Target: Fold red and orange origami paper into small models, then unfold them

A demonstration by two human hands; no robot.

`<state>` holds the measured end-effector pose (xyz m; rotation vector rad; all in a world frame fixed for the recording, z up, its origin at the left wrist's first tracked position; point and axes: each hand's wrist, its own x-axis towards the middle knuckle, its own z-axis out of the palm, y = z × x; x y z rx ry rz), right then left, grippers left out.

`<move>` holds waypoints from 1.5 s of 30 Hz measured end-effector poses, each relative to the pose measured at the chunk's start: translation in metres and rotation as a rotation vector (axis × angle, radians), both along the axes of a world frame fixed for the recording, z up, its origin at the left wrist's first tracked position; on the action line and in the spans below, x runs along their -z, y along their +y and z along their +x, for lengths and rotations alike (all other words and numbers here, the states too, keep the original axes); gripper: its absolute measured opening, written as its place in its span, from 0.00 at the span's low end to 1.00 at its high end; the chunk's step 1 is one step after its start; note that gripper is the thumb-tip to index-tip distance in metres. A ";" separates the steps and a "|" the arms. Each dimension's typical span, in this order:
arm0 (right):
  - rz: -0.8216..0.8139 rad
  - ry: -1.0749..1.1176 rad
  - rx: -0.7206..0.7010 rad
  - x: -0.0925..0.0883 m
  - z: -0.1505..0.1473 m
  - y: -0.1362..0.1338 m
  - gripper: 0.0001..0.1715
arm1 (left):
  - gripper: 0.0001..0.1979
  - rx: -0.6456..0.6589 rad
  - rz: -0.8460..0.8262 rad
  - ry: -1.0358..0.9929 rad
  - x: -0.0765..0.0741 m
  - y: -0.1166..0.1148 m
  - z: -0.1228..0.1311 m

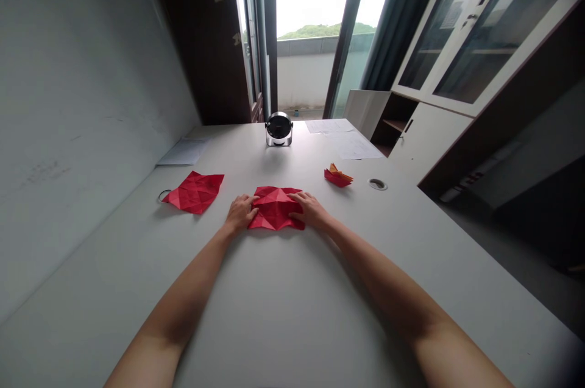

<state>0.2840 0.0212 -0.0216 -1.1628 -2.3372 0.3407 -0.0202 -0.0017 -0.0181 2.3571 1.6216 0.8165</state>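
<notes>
Head view — red paper (275,212) lies between both hands (239,212) (312,210) — touching.

Round black device (278,127): any lettering too small to read
Far white sheet (329,126), just right of the device: faint marks, illegible
Near white sheet (360,149), farther right of the device: faint marks, illegible
Pale papers (183,151), left of the device: no readable text
Cabinet (496,50), well right of the device: no readable label

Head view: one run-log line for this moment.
left hand: on red paper, left side | right hand: same paper, right side | state: creased, on table
</notes>
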 end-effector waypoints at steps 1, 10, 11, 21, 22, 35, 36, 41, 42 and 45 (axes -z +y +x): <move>0.019 0.005 0.006 0.000 0.000 0.000 0.34 | 0.15 0.000 -0.005 -0.005 0.000 0.000 0.000; 0.084 0.111 0.002 -0.004 -0.006 -0.003 0.04 | 0.21 0.067 -0.002 -0.169 -0.010 -0.005 0.004; 0.085 0.139 -0.011 -0.006 -0.007 -0.004 0.04 | 0.23 0.088 -0.013 -0.190 -0.011 -0.005 0.005; 0.000 0.409 -0.137 -0.017 -0.011 -0.009 0.03 | 0.12 0.143 -0.123 -0.639 -0.014 -0.004 0.005; -0.024 0.441 -0.120 -0.016 -0.010 -0.009 0.03 | 0.14 0.135 -0.180 -0.729 -0.014 -0.004 0.005; -0.490 0.802 0.120 -0.009 -0.009 -0.001 0.15 | 0.19 -0.087 -0.295 -0.736 -0.012 -0.008 0.021; -0.468 0.764 0.139 -0.008 -0.009 -0.001 0.15 | 0.18 -0.105 -0.265 -0.658 -0.014 -0.010 0.021; -0.350 0.640 0.180 -0.008 -0.010 -0.003 0.16 | 0.15 -0.138 -0.195 -0.444 -0.020 -0.015 0.022; -0.343 0.629 0.173 -0.009 -0.011 -0.004 0.16 | 0.15 -0.140 -0.183 -0.409 -0.021 -0.016 0.023; -0.364 0.610 0.143 -0.010 -0.013 -0.007 0.16 | 0.14 -0.133 -0.122 -0.306 -0.023 -0.019 0.026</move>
